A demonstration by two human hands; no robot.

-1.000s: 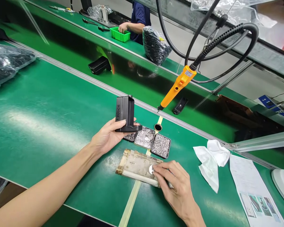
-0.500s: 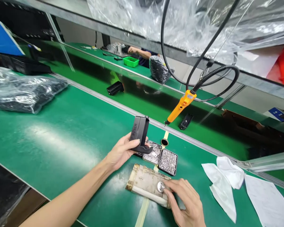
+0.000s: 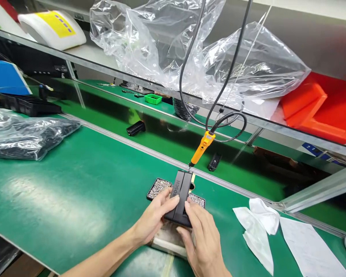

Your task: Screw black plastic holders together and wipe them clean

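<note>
A black plastic housing (image 3: 182, 194) with raised BOSCH lettering is held upright and slightly tilted between my hands. My left hand (image 3: 152, 217) grips its left side, thumb on the front face. Closed on its lower right side is my right hand (image 3: 203, 236), fingertips near the right edge and thumb low beneath. The silver disc is not visible; my fingers or the housing may hide it. Under the hands lies a worn, pale taped block (image 3: 168, 244), partly covered. Behind the housing, a tray of small metal parts (image 3: 159, 187) shows on the left and another small-parts tray (image 3: 198, 200) on the right.
An orange electric screwdriver (image 3: 203, 147) hangs from a cable just behind the housing. White cloths (image 3: 258, 227) and a paper sheet (image 3: 308, 246) lie at right. A plastic bag of black parts (image 3: 31, 136) rests at left. Overhead, a shelf holds clear bags (image 3: 167, 42) and a red bin (image 3: 320, 107).
My right hand has left the block, where it held the silver disc, and come up to the housing. The housing has turned and moved lower in view. The view has tilted upward.
</note>
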